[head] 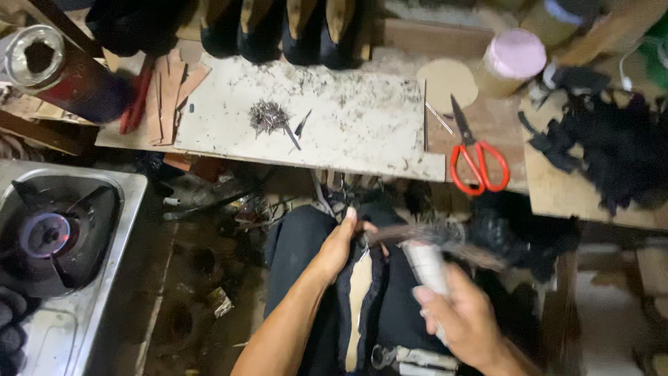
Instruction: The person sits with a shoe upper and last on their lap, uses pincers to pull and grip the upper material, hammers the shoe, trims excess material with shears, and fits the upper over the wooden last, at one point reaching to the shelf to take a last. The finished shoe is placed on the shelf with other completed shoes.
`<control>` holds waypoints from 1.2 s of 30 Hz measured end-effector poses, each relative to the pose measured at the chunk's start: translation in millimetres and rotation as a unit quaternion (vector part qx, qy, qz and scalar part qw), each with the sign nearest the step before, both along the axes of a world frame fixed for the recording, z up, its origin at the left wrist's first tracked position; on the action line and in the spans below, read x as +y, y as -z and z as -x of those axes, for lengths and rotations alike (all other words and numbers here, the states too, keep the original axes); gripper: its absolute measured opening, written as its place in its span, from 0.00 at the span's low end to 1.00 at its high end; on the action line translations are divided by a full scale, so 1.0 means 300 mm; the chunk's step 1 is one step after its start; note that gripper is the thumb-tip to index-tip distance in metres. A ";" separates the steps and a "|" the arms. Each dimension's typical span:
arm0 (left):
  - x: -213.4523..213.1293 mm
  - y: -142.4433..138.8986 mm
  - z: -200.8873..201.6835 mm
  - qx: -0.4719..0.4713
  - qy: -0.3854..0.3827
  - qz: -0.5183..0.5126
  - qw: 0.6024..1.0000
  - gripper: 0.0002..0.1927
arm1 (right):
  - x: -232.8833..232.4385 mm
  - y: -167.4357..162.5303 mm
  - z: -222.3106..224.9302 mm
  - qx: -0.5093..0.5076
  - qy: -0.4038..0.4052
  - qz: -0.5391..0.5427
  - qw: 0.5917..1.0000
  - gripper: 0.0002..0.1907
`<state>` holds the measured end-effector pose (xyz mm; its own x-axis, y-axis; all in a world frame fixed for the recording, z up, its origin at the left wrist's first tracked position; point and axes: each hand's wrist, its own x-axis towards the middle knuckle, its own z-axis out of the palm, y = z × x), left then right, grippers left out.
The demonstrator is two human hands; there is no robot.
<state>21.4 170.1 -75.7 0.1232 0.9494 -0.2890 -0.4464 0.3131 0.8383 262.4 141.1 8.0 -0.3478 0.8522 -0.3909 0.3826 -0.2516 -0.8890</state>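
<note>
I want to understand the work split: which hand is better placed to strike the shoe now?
Right, probably. The right hand grips the blurred hammer beside the shoe, while the left hand is busy steadying it.

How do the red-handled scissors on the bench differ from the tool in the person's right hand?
The red-handled scissors lie flat and untouched on the workbench; the white-handled tool is gripped in the right hand over the dark shoe. The scissors are sharp in view, blades shut; the tool's head is motion-blurred, so its kind is unclear. The scissors' handles are red loops; the tool's handle is a straight white shaft.
</note>
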 end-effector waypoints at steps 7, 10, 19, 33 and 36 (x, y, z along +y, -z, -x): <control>0.002 0.002 -0.013 0.046 -0.013 0.001 0.999 0.43 | 0.044 0.002 0.063 0.240 -0.052 -0.237 0.940 0.17; 0.003 0.012 -0.015 0.093 -0.026 -0.012 0.995 0.44 | 0.040 0.007 0.056 -0.155 -0.115 -0.155 0.969 0.24; -0.007 0.052 -0.014 0.137 -0.033 -0.013 0.990 0.44 | -0.010 0.102 -0.036 -0.007 -0.048 -0.160 0.986 0.17; -0.011 0.020 -0.011 0.020 -0.010 0.027 0.999 0.40 | -0.104 0.206 -0.113 -0.051 0.016 -0.003 0.999 0.28; -0.017 -0.003 -0.011 0.000 -0.001 0.045 0.999 0.39 | -0.127 0.222 -0.162 0.155 0.022 -0.228 0.961 0.25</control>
<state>24.6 165.1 -74.9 0.1214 0.9195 -0.3739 -0.4466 0.3870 0.8067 310.9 103.0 -58.4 -0.3461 0.9271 0.1435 0.0785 0.1811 -0.9803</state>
